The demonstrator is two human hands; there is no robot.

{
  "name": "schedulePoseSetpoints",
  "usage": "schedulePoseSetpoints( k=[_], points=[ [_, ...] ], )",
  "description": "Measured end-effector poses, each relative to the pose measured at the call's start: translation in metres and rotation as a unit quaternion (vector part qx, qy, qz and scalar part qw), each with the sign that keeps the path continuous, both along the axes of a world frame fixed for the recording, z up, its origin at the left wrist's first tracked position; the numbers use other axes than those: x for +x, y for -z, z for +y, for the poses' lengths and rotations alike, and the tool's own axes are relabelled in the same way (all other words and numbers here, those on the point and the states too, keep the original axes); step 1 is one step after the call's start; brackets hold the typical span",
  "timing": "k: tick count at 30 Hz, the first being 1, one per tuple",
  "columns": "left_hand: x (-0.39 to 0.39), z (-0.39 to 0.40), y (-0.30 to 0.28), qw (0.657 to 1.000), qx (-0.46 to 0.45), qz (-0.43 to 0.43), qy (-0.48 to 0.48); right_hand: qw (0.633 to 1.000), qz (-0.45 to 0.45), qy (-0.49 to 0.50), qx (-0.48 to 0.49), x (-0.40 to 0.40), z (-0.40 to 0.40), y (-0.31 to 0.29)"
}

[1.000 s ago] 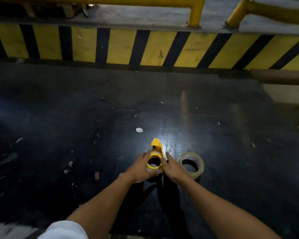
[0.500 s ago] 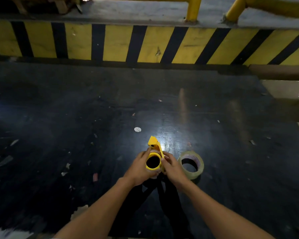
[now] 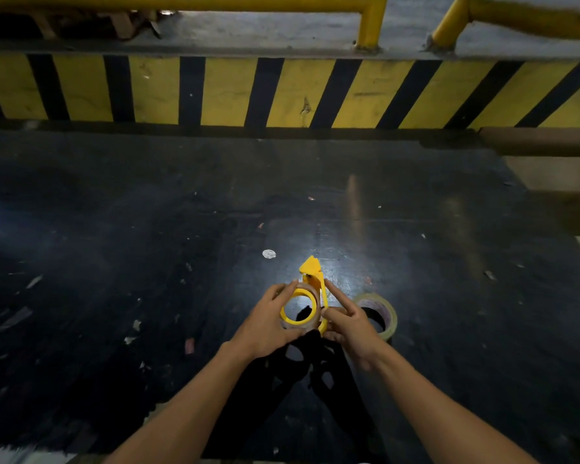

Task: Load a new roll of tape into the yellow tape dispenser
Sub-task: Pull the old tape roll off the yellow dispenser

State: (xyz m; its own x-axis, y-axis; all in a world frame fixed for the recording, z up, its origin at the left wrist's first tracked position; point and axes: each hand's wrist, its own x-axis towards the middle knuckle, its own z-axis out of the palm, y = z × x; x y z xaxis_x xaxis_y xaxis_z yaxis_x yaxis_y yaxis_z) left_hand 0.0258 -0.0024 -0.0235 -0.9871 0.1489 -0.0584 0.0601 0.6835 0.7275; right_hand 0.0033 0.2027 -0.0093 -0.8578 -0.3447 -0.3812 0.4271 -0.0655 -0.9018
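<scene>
The yellow tape dispenser [image 3: 310,272] is held upright just above the dark floor, its pointed head away from me. A thin clear tape roll [image 3: 304,289] sits around its yellow ring hub. My left hand [image 3: 265,324] wraps that roll and hub from the left. My right hand [image 3: 349,321] pinches the dispenser's right side, index finger stretched along the frame. A second, fuller roll of clear tape [image 3: 387,311] lies flat on the floor just right of my right hand, partly hidden by it.
The dark glossy floor [image 3: 148,246] carries scattered scraps and a small white fleck [image 3: 269,253]. A yellow-and-black striped curb [image 3: 282,92] with yellow rails [image 3: 370,25] runs along the far side. Cardboard pieces [image 3: 556,172] lie at the right.
Both hands have lifted and tilted the dispenser so the ring hub faces me more. My right index finger has stretched out along the frame. The roll on the floor has not moved.
</scene>
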Motion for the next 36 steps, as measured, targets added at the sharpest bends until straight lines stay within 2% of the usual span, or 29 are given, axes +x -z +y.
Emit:
schedulePoseSetpoints(
  k=[5, 12, 14, 17, 21, 32, 36],
  points=[
    [0.003, 0.006, -0.002, 0.999, 0.028, 0.016, -0.028, 1.0, 0.013, 0.018, -0.013, 0.005, 0.001, -0.003],
    [0.008, 0.005, -0.009, 0.986, 0.124, 0.02, -0.106, 0.999, 0.007, 0.044, 0.004, 0.012, 0.006, -0.007],
    [0.009, -0.001, -0.011, 0.982, 0.125, 0.037, -0.137, 0.999, 0.001, 0.048, 0.015, 0.012, 0.01, -0.006],
    [0.011, -0.014, -0.006, 0.981, 0.074, 0.029, -0.177, 0.998, -0.008, 0.059, 0.024, 0.013, 0.013, -0.008],
    [0.017, -0.025, 0.004, 0.978, 0.0, -0.055, -0.201, 0.996, -0.02, 0.084, 0.012, 0.014, 0.016, -0.008],
    [0.02, -0.042, 0.026, 0.962, -0.108, -0.175, -0.182, 0.993, -0.018, 0.12, 0.005, 0.013, 0.039, -0.018],
    [0.01, -0.031, 0.024, 0.947, -0.217, -0.152, -0.182, 0.992, -0.024, 0.124, -0.01, 0.01, 0.052, -0.018]
  ],
)
